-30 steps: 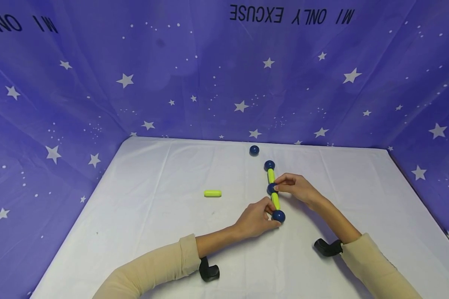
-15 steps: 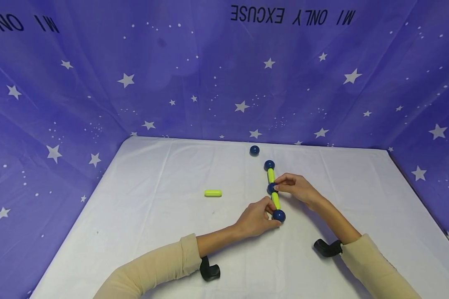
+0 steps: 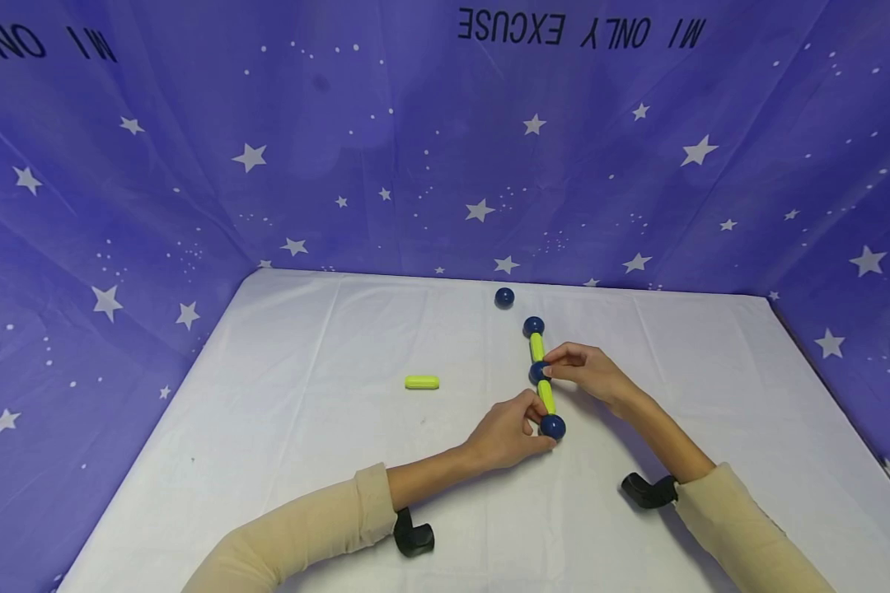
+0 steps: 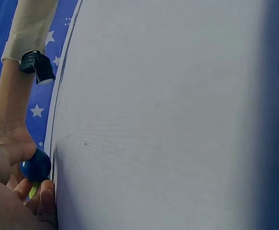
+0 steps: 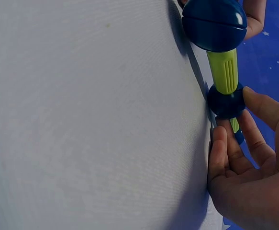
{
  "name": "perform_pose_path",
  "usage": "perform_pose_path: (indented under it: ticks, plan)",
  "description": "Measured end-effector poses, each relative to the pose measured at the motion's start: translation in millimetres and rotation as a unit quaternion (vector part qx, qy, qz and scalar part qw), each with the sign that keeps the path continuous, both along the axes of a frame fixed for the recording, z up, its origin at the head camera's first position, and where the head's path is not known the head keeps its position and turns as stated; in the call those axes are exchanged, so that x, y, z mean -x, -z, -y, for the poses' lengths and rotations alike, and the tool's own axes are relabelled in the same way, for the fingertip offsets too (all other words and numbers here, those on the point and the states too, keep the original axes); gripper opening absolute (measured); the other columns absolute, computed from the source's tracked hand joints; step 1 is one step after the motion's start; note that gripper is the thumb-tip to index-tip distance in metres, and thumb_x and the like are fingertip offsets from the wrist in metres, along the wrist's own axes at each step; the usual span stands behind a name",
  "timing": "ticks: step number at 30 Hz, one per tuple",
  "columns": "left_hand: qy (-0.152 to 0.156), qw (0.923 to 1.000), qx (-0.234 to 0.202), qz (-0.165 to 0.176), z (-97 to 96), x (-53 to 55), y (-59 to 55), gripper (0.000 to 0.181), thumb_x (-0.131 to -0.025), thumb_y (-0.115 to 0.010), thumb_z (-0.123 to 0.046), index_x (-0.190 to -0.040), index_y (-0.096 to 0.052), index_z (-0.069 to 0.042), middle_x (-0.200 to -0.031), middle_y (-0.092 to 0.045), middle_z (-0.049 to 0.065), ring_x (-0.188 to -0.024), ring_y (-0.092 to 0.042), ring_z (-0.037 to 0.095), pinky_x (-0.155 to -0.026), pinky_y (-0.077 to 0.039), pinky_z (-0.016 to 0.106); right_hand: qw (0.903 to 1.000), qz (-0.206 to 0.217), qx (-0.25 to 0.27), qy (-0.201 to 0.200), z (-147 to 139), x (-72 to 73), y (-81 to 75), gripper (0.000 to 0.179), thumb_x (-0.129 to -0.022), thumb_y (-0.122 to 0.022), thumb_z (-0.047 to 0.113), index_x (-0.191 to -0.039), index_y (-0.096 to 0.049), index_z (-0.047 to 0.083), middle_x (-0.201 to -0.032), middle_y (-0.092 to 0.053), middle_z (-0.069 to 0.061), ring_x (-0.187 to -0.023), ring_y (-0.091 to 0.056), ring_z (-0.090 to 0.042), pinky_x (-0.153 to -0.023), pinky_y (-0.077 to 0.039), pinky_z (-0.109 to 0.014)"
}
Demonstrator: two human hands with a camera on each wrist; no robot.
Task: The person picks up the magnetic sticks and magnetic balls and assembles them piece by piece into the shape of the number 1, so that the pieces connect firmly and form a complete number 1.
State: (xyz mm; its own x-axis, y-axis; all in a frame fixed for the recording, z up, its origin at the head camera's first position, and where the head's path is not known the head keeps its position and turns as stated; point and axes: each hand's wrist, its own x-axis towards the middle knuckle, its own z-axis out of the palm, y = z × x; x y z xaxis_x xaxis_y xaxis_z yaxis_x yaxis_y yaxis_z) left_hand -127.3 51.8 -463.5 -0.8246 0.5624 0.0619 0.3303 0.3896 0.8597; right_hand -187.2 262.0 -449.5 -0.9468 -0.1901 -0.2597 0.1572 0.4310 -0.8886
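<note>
Three dark blue balls and two lime-green rods form one straight chain on the white table. My left hand [image 3: 506, 432] pinches the near ball [image 3: 553, 427], thumb on its near side and fingers by the near rod [image 3: 546, 397]. In the left wrist view that ball [image 4: 36, 166] sits between thumb and fingers. With thumb and fingertips, my right hand [image 3: 589, 375] grips the middle ball [image 3: 538, 372], also seen as the smaller ball [image 5: 226, 100] in the right wrist view. The far rod [image 3: 537, 347] leads on to the far ball [image 3: 534, 327], which no hand touches.
A loose lime-green rod [image 3: 422, 382] lies left of the chain. One separate blue ball [image 3: 504, 298] rests near the back edge of the white table [image 3: 304, 329]. Purple star-printed cloth [image 3: 386, 148] walls the back and sides. Black wrist cameras [image 3: 414, 537] stick out below both sleeves.
</note>
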Motion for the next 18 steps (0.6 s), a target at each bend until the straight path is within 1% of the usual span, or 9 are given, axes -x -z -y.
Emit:
perform_pose_path:
  ticks: [3,6,9,12,15,18]
  plan:
    - [0.006,1.0,-0.006,-0.003,3.3,-0.7,-0.3,0.034,-0.083,-0.082,-0.013,-0.108,-0.061,-0.008,-0.097,-0.067,-0.001,-0.077,-0.057,0.006,-0.069,-0.044,0.015,1.0,0.0,-0.002,-0.001,0,0.9,0.9,0.037,-0.091,-0.076,0.024,-0.119,-0.066,0.002,-0.107,-0.071,-0.007,-0.106,-0.055,-0.025,-0.087,-0.035,-0.04]
    - [0.01,0.9997,-0.021,0.004,7.7,-1.8,-0.4,0.034,-0.084,-0.081,-0.012,-0.11,-0.061,-0.007,-0.101,-0.068,0.002,-0.081,-0.061,0.012,-0.072,-0.046,0.017,1.0,0.003,-0.009,0.0,-1,1.7,1.6,0.037,-0.09,-0.076,0.026,-0.118,-0.067,0.003,-0.106,-0.071,-0.005,-0.106,-0.054,-0.025,-0.086,-0.035,-0.04]
    - [0.017,0.999,-0.036,0.018,12.6,-2.6,-2.0,0.034,-0.085,-0.08,-0.012,-0.112,-0.061,-0.006,-0.102,-0.068,0.006,-0.084,-0.063,0.015,-0.074,-0.047,0.018,0.9999,0.004,-0.014,0.001,-2,1.9,1.1,0.037,-0.09,-0.076,0.027,-0.118,-0.067,0.004,-0.105,-0.071,-0.004,-0.105,-0.053,-0.025,-0.085,-0.036,-0.039]
    - [0.023,0.9986,-0.04,0.024,18.1,-2.5,-5.2,0.034,-0.086,-0.079,-0.012,-0.113,-0.06,-0.005,-0.103,-0.067,0.008,-0.086,-0.064,0.016,-0.075,-0.049,0.019,0.9999,0.003,-0.014,0.0,-3,1.8,0.3,0.038,-0.09,-0.077,0.027,-0.118,-0.067,0.003,-0.105,-0.071,-0.005,-0.104,-0.054,-0.025,-0.085,-0.037,-0.039]
    - [0.028,0.9985,-0.043,0.02,26.1,0.2,-9.5,0.035,-0.087,-0.078,-0.01,-0.116,-0.059,-0.002,-0.104,-0.067,0.01,-0.09,-0.065,0.02,-0.078,-0.051,0.022,0.9999,0.001,-0.014,-0.001,-2,1.7,-0.1,0.038,-0.09,-0.076,0.026,-0.118,-0.067,0.002,-0.106,-0.071,-0.006,-0.103,-0.055,-0.025,-0.085,-0.037,-0.039]
    - [0.024,0.9986,-0.045,0.011,37.5,6.3,-15.3,0.037,-0.088,-0.077,-0.009,-0.119,-0.059,0.0,-0.107,-0.067,0.013,-0.095,-0.066,0.024,-0.084,-0.053,0.029,0.9999,0.001,-0.015,0.0,-1,1.5,-0.2,0.038,-0.091,-0.075,0.025,-0.12,-0.066,0.002,-0.107,-0.071,-0.007,-0.103,-0.055,-0.025,-0.085,-0.037,-0.039]
